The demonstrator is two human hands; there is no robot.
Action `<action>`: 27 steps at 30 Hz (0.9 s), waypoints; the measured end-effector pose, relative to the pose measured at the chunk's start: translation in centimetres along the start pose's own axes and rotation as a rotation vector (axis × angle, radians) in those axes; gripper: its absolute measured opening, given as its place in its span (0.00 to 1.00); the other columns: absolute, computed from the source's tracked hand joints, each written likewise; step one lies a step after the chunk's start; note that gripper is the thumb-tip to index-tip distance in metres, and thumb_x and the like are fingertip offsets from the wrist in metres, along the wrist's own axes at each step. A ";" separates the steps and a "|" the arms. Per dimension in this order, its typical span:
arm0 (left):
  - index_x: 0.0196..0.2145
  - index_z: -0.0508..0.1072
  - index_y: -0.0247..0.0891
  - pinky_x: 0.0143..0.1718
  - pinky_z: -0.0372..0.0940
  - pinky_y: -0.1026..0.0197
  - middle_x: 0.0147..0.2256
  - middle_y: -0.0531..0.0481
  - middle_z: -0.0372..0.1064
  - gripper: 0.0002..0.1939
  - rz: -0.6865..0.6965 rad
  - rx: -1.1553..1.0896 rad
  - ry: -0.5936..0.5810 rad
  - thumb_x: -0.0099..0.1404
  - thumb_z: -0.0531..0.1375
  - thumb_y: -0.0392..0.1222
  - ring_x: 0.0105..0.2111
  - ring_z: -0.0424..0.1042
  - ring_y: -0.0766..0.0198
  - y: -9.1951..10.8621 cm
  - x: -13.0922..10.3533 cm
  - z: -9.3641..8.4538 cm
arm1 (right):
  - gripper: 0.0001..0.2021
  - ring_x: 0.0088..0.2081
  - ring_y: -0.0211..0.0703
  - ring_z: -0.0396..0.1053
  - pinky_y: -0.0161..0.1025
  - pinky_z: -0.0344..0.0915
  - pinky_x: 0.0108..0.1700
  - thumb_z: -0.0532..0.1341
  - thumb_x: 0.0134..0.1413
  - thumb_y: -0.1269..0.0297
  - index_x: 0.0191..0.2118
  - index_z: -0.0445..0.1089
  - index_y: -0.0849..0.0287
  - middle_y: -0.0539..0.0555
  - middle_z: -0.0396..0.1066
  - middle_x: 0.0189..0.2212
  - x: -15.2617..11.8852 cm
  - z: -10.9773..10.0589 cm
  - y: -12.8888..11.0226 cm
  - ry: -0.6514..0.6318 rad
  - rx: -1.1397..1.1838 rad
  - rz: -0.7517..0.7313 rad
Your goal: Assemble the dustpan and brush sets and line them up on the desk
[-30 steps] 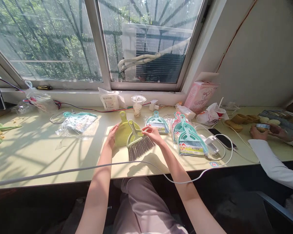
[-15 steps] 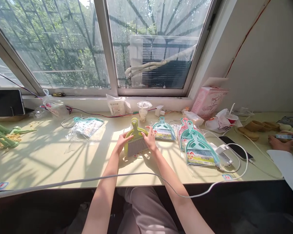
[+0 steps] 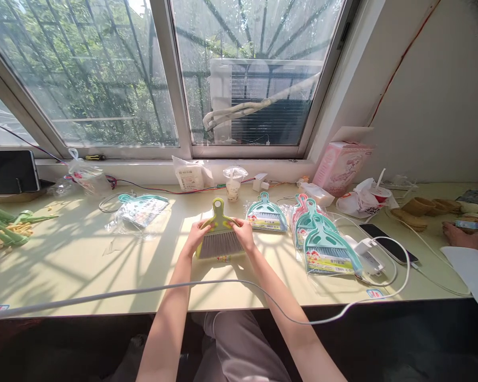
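A yellow-green hand brush (image 3: 222,244) with grey bristles rests against a matching dustpan (image 3: 199,251), handles up, above the table in front of me. My left hand (image 3: 194,236) is closed on the left edge of this set, thumb on the front. My right hand (image 3: 244,233) grips the right edge in the same way. Below the bristles a small bit of printed label (image 3: 223,259) shows. To the right of my right hand lies a bagged teal brush and dustpan set (image 3: 266,213). Fingers behind the set are hidden.
More bagged sets (image 3: 329,249) lie at right beside a phone (image 3: 388,243) and white charger (image 3: 368,254). Another bagged set (image 3: 141,209) lies left. A cup (image 3: 233,185) stands behind. A white cable (image 3: 143,292) crosses over my forearms. A co-worker's hand (image 3: 462,234) is at far right.
The brush and dustpan have turned from a tilt to face me more squarely and sit slightly lower. My right fingers, partly raised before, now close on the right edge.
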State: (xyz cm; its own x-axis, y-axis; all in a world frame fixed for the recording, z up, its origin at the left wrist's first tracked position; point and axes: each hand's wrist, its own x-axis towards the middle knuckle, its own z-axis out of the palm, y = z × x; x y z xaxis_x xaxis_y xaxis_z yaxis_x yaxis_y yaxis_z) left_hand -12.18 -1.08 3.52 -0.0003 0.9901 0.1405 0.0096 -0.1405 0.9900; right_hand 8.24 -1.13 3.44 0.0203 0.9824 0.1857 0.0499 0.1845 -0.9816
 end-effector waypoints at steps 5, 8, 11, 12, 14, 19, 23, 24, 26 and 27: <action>0.38 0.89 0.40 0.54 0.76 0.42 0.40 0.39 0.87 0.32 0.000 -0.023 0.022 0.44 0.82 0.66 0.49 0.84 0.35 -0.5 0.0 0.0 | 0.10 0.54 0.63 0.87 0.60 0.79 0.67 0.74 0.62 0.54 0.40 0.88 0.55 0.60 0.90 0.44 0.2 -0.4 -0.2 -0.038 0.033 0.018; 0.40 0.88 0.40 0.57 0.77 0.42 0.41 0.39 0.88 0.33 -0.003 -0.082 0.132 0.44 0.83 0.66 0.52 0.85 0.36 -0.9 0.3 -0.6 | 0.21 0.58 0.63 0.86 0.60 0.80 0.64 0.69 0.72 0.43 0.47 0.88 0.57 0.63 0.90 0.46 0.9 -1.3 -0.3 -0.134 0.103 0.027; 0.44 0.85 0.40 0.59 0.78 0.44 0.44 0.40 0.87 0.29 -0.015 -0.217 0.400 0.55 0.80 0.65 0.55 0.85 0.41 -1.3 0.8 -1.9 | 0.27 0.63 0.60 0.83 0.61 0.80 0.64 0.52 0.86 0.48 0.59 0.85 0.58 0.67 0.87 0.56 1.2 -2.0 0.1 -0.100 0.043 0.018; 0.46 0.84 0.40 0.59 0.79 0.45 0.46 0.40 0.87 0.27 -0.021 -0.280 0.497 0.61 0.78 0.64 0.56 0.85 0.43 -1.5 0.9 -2.5 | 0.26 0.66 0.60 0.82 0.61 0.79 0.66 0.51 0.87 0.52 0.61 0.84 0.59 0.68 0.85 0.60 1.1 -2.0 0.3 -0.098 -0.049 0.001; 0.49 0.82 0.40 0.61 0.80 0.46 0.50 0.39 0.87 0.21 -0.037 -0.395 0.630 0.70 0.73 0.59 0.59 0.84 0.47 -1.7 1.1 -3.5 | 0.18 0.72 0.60 0.76 0.61 0.73 0.73 0.58 0.83 0.61 0.61 0.84 0.59 0.68 0.81 0.67 0.5 -1.8 1.0 -0.163 -0.336 -0.065; 0.51 0.81 0.37 0.67 0.76 0.50 0.58 0.35 0.84 0.09 -0.133 -0.463 0.707 0.77 0.64 0.41 0.67 0.80 0.51 -2.4 1.0 -4.7 | 0.15 0.74 0.60 0.74 0.60 0.67 0.79 0.72 0.64 0.74 0.54 0.86 0.57 0.65 0.80 0.69 -0.9 -1.0 2.3 -0.368 -0.784 -0.171; 0.52 0.81 0.34 0.67 0.76 0.47 0.55 0.34 0.86 0.12 -0.187 -0.485 0.748 0.77 0.61 0.37 0.66 0.80 0.48 -2.8 1.2 -4.8 | 0.10 0.60 0.58 0.84 0.54 0.76 0.70 0.69 0.63 0.77 0.41 0.87 0.55 0.62 0.89 0.53 -1.0 -0.8 2.1 -0.379 -0.601 -0.158; 0.52 0.81 0.34 0.66 0.77 0.46 0.53 0.35 0.87 0.11 -0.191 -0.480 0.735 0.76 0.62 0.37 0.65 0.81 0.46 -2.8 1.2 -4.8 | 0.09 0.58 0.58 0.85 0.55 0.77 0.68 0.70 0.62 0.75 0.38 0.87 0.54 0.62 0.89 0.51 -0.9 -0.7 1.8 -0.378 -0.496 -0.145; 0.51 0.82 0.35 0.65 0.77 0.45 0.50 0.36 0.87 0.10 -0.201 -0.477 0.683 0.74 0.66 0.39 0.63 0.82 0.46 -2.9 1.2 -4.6 | 0.04 0.57 0.59 0.85 0.56 0.78 0.66 0.72 0.63 0.67 0.38 0.87 0.53 0.60 0.90 0.50 -1.0 -0.6 1.2 -0.381 -0.224 -0.118; 0.51 0.82 0.36 0.65 0.77 0.46 0.49 0.36 0.87 0.11 -0.203 -0.477 0.652 0.73 0.69 0.39 0.62 0.82 0.46 -2.9 1.1 -4.4 | 0.04 0.58 0.59 0.85 0.56 0.78 0.66 0.74 0.63 0.61 0.39 0.87 0.52 0.60 0.89 0.52 -1.1 -0.5 0.9 -0.375 -0.070 -0.109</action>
State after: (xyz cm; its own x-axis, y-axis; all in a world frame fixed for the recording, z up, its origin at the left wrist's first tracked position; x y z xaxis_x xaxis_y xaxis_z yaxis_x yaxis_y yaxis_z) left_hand -16.57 0.41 0.85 -0.5370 0.8173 -0.2088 -0.4778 -0.0907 0.8738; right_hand 8.74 -2.06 2.42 -0.3542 0.9021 0.2465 0.1002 0.2987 -0.9491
